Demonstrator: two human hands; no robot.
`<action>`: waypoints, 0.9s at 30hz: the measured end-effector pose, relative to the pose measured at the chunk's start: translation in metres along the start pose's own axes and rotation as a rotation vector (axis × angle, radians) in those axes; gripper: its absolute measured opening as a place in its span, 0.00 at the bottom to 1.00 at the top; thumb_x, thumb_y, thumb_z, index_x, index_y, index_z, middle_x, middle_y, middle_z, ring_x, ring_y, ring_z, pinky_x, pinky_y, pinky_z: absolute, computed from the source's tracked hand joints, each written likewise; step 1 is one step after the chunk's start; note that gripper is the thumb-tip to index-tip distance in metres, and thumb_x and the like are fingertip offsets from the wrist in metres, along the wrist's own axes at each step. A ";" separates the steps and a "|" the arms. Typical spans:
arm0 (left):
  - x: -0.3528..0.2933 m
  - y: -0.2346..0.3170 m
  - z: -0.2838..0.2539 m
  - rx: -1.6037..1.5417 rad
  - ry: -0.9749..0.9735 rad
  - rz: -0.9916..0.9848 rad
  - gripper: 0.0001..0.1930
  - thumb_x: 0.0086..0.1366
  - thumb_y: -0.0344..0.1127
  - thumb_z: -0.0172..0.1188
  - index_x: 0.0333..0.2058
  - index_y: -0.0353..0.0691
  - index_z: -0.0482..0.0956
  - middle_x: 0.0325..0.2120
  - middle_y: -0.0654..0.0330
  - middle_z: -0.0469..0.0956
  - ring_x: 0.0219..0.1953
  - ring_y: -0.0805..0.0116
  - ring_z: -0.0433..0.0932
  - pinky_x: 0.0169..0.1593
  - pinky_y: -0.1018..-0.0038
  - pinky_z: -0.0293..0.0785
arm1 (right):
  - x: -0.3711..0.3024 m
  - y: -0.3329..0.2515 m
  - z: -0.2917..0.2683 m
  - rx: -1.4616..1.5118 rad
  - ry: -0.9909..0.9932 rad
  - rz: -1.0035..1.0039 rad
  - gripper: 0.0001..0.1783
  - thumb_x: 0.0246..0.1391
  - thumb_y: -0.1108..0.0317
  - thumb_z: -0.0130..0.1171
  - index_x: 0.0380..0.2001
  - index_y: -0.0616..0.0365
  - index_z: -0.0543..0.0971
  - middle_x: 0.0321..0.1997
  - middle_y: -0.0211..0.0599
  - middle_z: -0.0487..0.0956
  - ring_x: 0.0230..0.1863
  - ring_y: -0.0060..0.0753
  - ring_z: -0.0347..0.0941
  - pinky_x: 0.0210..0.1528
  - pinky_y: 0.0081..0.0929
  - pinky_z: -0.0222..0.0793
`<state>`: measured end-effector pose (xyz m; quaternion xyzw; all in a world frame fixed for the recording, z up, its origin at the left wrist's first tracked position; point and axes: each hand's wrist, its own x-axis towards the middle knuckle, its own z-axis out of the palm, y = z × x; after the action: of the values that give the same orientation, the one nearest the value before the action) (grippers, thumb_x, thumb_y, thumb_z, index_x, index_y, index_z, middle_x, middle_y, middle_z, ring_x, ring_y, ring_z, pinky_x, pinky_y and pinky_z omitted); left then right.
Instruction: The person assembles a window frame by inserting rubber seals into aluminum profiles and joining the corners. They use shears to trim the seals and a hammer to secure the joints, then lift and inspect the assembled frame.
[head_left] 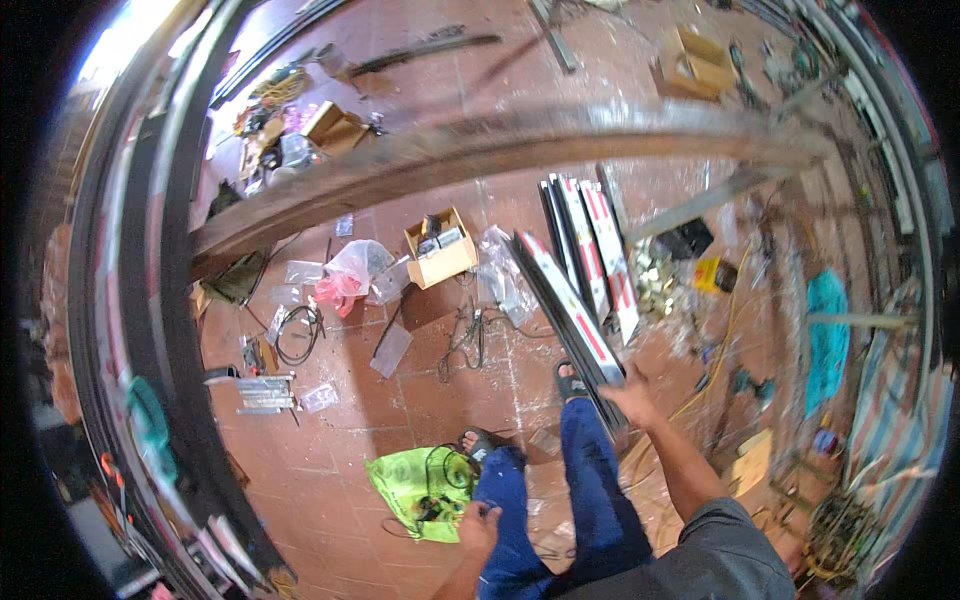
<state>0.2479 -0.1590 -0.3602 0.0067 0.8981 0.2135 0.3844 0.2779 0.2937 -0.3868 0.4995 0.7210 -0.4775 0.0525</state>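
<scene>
My right hand (pixel 628 397) is closed around the near end of a long dark metal profile (pixel 575 318), whose upper face carries white film with red patches. The profile slants away from me to the far left, above the floor or resting on it; I cannot tell which. Beyond it several similar profiles (pixel 607 235) lie side by side. My left hand (pixel 479 526) hangs low beside my left leg, fingers loosely curled and apart, with nothing visible in it. Just left of that hand, a bright green bag (pixel 405 480) lies on the floor with dark cords and small parts on it.
A wooden beam (pixel 480 150) crosses the view beyond the profiles. An open cardboard box (pixel 445 262) holds small packages. Around it lie a pink-and-clear plastic bag (pixel 352 272), a coiled black cable (pixel 300 335) and silvery metal pieces (pixel 266 394). Long dark bars (pixel 165 250) stand along the left.
</scene>
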 end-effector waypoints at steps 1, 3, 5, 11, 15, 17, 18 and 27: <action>-0.006 0.010 -0.015 -0.057 -0.006 -0.029 0.17 0.61 0.47 0.75 0.38 0.40 0.85 0.32 0.49 0.86 0.36 0.48 0.86 0.43 0.57 0.80 | -0.033 -0.006 -0.032 -0.020 -0.063 -0.029 0.40 0.42 0.57 0.77 0.57 0.64 0.77 0.49 0.52 0.85 0.51 0.51 0.82 0.55 0.45 0.76; -0.013 0.012 -0.036 -0.333 -0.031 0.037 0.18 0.65 0.49 0.72 0.36 0.38 0.87 0.30 0.49 0.87 0.34 0.55 0.86 0.42 0.60 0.80 | -0.093 -0.024 -0.097 -0.080 -0.170 -0.109 0.41 0.40 0.56 0.78 0.57 0.63 0.77 0.48 0.49 0.84 0.51 0.48 0.82 0.56 0.43 0.76; -0.038 0.084 -0.108 -0.373 -0.065 -0.045 0.20 0.68 0.49 0.69 0.36 0.33 0.86 0.26 0.52 0.85 0.30 0.62 0.83 0.41 0.62 0.79 | -0.154 -0.051 -0.151 -0.277 -0.195 -0.220 0.42 0.38 0.57 0.78 0.58 0.62 0.76 0.50 0.49 0.83 0.52 0.47 0.80 0.58 0.42 0.75; -0.112 0.156 -0.227 -1.215 -0.144 -0.010 0.25 0.74 0.50 0.64 0.59 0.38 0.77 0.41 0.60 0.83 0.30 0.75 0.81 0.22 0.81 0.62 | -0.279 -0.180 -0.289 -0.596 -0.370 -0.495 0.49 0.35 0.50 0.79 0.60 0.61 0.74 0.55 0.55 0.80 0.56 0.63 0.77 0.60 0.49 0.74; -0.166 0.150 -0.278 -1.686 -0.192 0.236 0.36 0.75 0.59 0.58 0.71 0.42 0.66 0.54 0.58 0.81 0.42 0.71 0.84 0.21 0.82 0.60 | -0.299 -0.260 -0.332 -0.907 -0.435 -0.821 0.51 0.34 0.47 0.79 0.61 0.63 0.73 0.55 0.54 0.80 0.56 0.64 0.77 0.58 0.52 0.75; -0.191 0.133 -0.288 -1.896 -0.142 0.312 0.37 0.73 0.67 0.55 0.67 0.44 0.71 0.53 0.61 0.82 0.45 0.68 0.84 0.21 0.82 0.59 | -0.299 -0.295 -0.331 -0.963 -0.384 -1.076 0.54 0.30 0.48 0.79 0.61 0.65 0.73 0.53 0.55 0.80 0.54 0.65 0.77 0.59 0.54 0.74; -0.202 0.120 -0.292 -1.999 -0.125 0.353 0.39 0.72 0.71 0.53 0.66 0.45 0.73 0.52 0.62 0.83 0.46 0.67 0.84 0.20 0.82 0.58 | -0.298 -0.314 -0.324 -1.006 -0.415 -1.155 0.53 0.30 0.48 0.79 0.61 0.65 0.73 0.53 0.55 0.80 0.54 0.63 0.77 0.60 0.54 0.73; -0.307 -0.036 -0.345 -2.019 0.287 0.595 0.59 0.54 0.88 0.53 0.66 0.38 0.73 0.47 0.57 0.86 0.29 0.72 0.82 0.18 0.82 0.61 | -0.311 -0.567 -0.106 -1.366 -0.399 -1.766 0.52 0.36 0.58 0.77 0.68 0.54 0.68 0.61 0.40 0.77 0.61 0.45 0.74 0.63 0.44 0.67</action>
<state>0.2302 -0.3766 0.0484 -0.1211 0.3039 0.9443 0.0346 0.0382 0.1386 0.2029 -0.4022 0.9096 0.0748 0.0727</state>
